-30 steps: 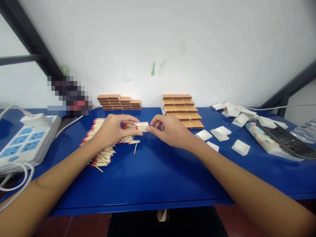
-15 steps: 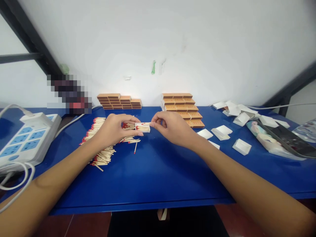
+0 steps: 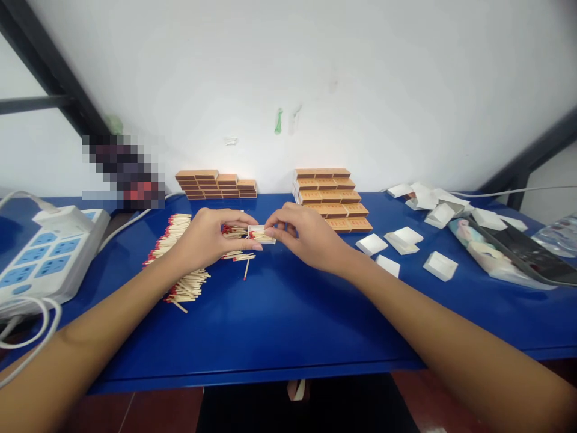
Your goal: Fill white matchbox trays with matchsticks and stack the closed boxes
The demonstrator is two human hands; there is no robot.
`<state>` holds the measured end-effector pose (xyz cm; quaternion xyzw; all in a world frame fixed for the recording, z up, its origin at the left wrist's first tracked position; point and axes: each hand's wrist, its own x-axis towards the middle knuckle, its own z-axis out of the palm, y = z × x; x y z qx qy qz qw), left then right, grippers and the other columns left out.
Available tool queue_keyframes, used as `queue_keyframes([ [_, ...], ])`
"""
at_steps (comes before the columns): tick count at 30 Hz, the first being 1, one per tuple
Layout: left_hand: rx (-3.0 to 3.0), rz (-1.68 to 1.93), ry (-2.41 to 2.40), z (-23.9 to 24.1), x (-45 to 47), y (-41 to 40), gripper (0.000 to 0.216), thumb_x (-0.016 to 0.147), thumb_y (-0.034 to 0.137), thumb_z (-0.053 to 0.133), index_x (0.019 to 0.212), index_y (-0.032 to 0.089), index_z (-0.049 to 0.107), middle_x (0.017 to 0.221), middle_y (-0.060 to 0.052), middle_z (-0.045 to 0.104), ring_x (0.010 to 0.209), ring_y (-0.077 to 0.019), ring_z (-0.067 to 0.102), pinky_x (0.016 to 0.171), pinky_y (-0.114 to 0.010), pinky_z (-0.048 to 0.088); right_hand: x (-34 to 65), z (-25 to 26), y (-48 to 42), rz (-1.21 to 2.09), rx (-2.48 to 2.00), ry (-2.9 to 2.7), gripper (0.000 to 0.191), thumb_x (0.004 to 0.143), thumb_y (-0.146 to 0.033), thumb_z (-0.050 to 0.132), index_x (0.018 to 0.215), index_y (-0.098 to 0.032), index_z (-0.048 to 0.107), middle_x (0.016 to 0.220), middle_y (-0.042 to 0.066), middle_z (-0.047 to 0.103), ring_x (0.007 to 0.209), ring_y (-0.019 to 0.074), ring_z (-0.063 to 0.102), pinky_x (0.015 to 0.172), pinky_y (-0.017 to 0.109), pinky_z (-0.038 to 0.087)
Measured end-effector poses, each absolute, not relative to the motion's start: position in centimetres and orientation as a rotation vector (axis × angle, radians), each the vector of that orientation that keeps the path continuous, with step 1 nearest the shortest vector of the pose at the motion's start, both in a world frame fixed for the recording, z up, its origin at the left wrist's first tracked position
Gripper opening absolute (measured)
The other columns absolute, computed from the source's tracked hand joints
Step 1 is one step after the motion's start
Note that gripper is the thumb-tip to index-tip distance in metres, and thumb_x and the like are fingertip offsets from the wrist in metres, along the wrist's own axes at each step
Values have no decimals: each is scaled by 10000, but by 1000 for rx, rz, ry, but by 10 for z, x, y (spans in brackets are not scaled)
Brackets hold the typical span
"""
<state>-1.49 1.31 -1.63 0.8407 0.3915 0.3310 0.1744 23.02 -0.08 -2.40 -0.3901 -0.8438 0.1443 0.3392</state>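
Between the thumb and fingers of my left hand (image 3: 216, 234) is a small white matchbox tray (image 3: 273, 242), held just above the blue table. Red-tipped matches (image 3: 258, 236) lie inside it. My right hand (image 3: 302, 231) reaches over the tray's right end, its thumb and fingers pinched together at the matches. Whatever is between those fingertips is hidden. A big pile of loose matches (image 3: 189, 285) lies left of and partly under my left hand and forearm. A smaller heap of matches (image 3: 234, 255) sits behind and below the left fingers, with a single match (image 3: 246, 269) nearby.
Stacked matchboxes stand against the wall, a left stack (image 3: 216, 185) and a stepped right stack (image 3: 333, 198). Empty white trays (image 3: 440, 266) are scattered at right, near a phone (image 3: 518, 246). A power strip (image 3: 49, 258) with white cables occupies the left side.
My right hand has moved slightly left, its fingertips going from the tray's right edge to over the matches inside. My left hand keeps its hold on the tray.
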Motion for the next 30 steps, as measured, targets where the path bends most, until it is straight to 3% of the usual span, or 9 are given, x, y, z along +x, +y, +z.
queue_keyframes([
  [8,2408,920,1081,-14,-15,12,434,754,538,919,1073,256,836,1026,-21,847,927,-228,787,860,-297,606,223,-28,-2,443,-1094,-2117,119,1005,-214,666,901,-179,713,883,19,617,798,155,579,758,308,433],
  [13,2429,891,1079,-16,-14,12,440,759,532,921,1096,265,830,1023,-7,842,866,-192,767,781,-259,579,222,-29,-5,452,-1142,-2084,116,1024,-228,627,929,-180,672,933,25,600,800,154,574,757,310,434],
  [20,2414,889,1055,-15,-14,11,429,755,521,925,1080,255,834,941,-7,835,832,-185,762,784,-248,590,222,-31,-5,454,-1046,-2113,118,1036,-246,629,965,-191,705,931,13,555,810,148,556,751,299,412],
  [30,2479,896,953,-13,-11,9,421,782,534,902,1065,232,830,937,-23,833,817,-183,759,802,-258,592,222,-30,-7,417,-972,-2150,109,969,-275,732,911,-184,719,914,-2,545,718,118,475,697,285,371],
])
